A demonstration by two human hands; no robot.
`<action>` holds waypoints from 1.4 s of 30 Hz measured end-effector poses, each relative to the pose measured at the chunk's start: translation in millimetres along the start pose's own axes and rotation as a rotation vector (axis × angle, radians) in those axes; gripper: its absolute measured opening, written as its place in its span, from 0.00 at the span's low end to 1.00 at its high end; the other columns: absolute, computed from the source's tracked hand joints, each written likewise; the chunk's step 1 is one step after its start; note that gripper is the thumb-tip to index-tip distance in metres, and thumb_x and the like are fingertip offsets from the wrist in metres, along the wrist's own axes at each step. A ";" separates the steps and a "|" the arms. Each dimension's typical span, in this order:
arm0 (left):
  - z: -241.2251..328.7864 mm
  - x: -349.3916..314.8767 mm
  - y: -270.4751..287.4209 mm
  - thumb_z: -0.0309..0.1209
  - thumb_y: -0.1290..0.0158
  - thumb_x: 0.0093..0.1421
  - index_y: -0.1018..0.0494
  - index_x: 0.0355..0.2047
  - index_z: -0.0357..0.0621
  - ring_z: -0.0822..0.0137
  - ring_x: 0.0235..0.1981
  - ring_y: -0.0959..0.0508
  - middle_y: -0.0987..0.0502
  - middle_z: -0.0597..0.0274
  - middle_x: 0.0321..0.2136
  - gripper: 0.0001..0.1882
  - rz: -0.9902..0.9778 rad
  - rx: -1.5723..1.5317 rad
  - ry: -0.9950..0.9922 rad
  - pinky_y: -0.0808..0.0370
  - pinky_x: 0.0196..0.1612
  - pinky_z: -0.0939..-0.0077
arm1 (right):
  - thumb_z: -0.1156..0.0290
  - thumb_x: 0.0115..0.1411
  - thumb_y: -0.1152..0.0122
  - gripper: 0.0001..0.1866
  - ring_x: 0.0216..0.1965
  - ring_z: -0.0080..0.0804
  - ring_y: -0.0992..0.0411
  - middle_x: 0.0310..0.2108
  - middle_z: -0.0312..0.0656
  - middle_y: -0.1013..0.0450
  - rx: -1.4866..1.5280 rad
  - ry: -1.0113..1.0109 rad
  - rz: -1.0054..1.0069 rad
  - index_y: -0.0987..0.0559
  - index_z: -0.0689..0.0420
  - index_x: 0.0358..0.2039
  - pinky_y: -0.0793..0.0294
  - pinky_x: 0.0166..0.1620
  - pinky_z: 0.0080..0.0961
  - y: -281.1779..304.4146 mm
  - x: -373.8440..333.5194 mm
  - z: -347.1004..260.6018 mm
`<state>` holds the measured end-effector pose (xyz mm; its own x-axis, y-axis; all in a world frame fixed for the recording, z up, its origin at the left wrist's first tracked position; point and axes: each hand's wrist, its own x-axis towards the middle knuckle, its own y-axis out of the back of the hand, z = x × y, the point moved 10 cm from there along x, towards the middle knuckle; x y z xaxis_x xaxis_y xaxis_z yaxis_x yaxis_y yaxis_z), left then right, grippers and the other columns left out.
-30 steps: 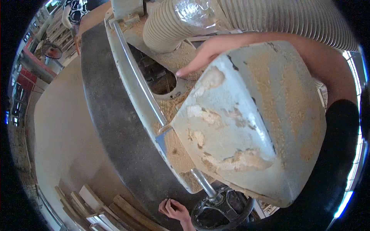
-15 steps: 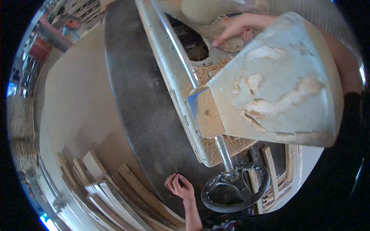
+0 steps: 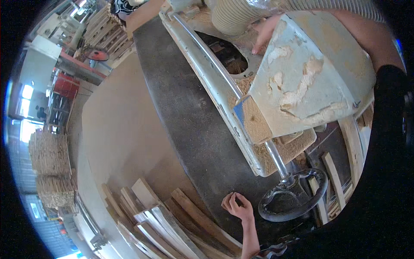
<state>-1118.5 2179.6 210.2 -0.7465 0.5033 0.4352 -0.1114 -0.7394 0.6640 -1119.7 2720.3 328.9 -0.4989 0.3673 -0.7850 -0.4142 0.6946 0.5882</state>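
One curled left hand (image 3: 238, 206) of ours is beside the black wheel (image 3: 293, 189) in the head view; we see nothing in it. Our right hand (image 3: 264, 36) goes behind the pale hood (image 3: 308, 80), so we cannot tell its grip. The hood sits over the shiny rod (image 3: 208, 55). The fat hose (image 3: 235, 17) is near, maybe to suck up sawdust (image 3: 246, 83).
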 end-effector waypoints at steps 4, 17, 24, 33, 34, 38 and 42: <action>-1.0 0.8 0.9 0.25 0.46 0.63 0.26 0.35 0.40 0.54 0.40 0.26 0.25 0.55 0.36 0.03 0.006 0.002 0.066 0.32 0.46 0.55 | 0.39 0.49 0.27 0.68 0.51 0.40 0.24 0.61 0.56 0.32 -0.023 0.065 -0.094 0.61 0.58 0.74 0.23 0.45 0.33 -5.5 5.1 -1.2; 9.8 2.1 5.2 0.24 0.42 0.57 0.27 0.34 0.43 0.51 0.42 0.28 0.27 0.55 0.37 0.06 -0.017 0.048 0.030 0.32 0.47 0.54 | 0.49 0.58 0.32 0.47 0.57 0.39 0.27 0.56 0.51 0.26 0.071 0.510 -0.360 0.44 0.59 0.68 0.30 0.60 0.34 -7.3 -25.6 -74.4; 9.8 1.4 8.2 0.25 0.43 0.57 0.29 0.33 0.43 0.48 0.41 0.26 0.26 0.53 0.36 0.06 0.018 -0.007 -0.043 0.31 0.48 0.50 | 0.57 0.65 0.40 0.28 0.57 0.31 0.28 0.57 0.42 0.26 0.689 0.703 0.046 0.26 0.59 0.61 0.32 0.62 0.29 42.7 -182.2 -65.9; -1.1 -9.0 11.3 0.28 0.41 0.58 0.26 0.29 0.39 0.48 0.40 0.25 0.22 0.53 0.33 0.06 -0.032 -0.270 -0.015 0.30 0.46 0.53 | 0.65 0.70 0.45 0.18 0.52 0.39 0.28 0.56 0.44 0.27 0.338 -0.149 1.306 0.25 0.60 0.55 0.27 0.55 0.36 -280.0 -391.9 135.9; 4.4 -10.6 13.2 0.28 0.40 0.58 0.25 0.29 0.40 0.48 0.41 0.25 0.22 0.54 0.35 0.06 -0.039 -0.257 -0.103 0.30 0.48 0.53 | 0.64 0.68 0.41 0.19 0.52 0.34 0.28 0.52 0.47 0.26 1.238 0.034 1.418 0.24 0.61 0.54 0.28 0.56 0.35 -366.4 -389.3 165.2; 7.6 -22.0 16.6 0.29 0.41 0.60 0.23 0.33 0.44 0.53 0.48 0.25 0.22 0.56 0.42 0.04 -0.167 -0.248 -0.238 0.33 0.55 0.54 | 0.53 0.61 0.33 0.34 0.61 0.58 0.37 0.60 0.62 0.34 0.731 -0.605 1.099 0.28 0.66 0.57 0.39 0.64 0.48 -616.5 -370.5 124.8; 9.9 -39.8 9.7 0.29 0.40 0.59 0.22 0.38 0.45 0.47 0.61 0.32 0.27 0.54 0.58 0.07 -0.345 -0.186 -0.230 0.36 0.63 0.53 | 0.53 0.67 0.43 0.29 0.58 0.55 0.32 0.54 0.56 0.28 0.691 -0.464 1.071 0.28 0.61 0.59 0.32 0.59 0.42 -695.8 -392.0 62.1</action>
<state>-1083.3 2156.9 205.3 -0.4822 0.8051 0.3455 -0.4595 -0.5681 0.6827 -588.8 2131.4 215.3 0.0252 0.9964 -0.0809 0.5443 0.0542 0.8371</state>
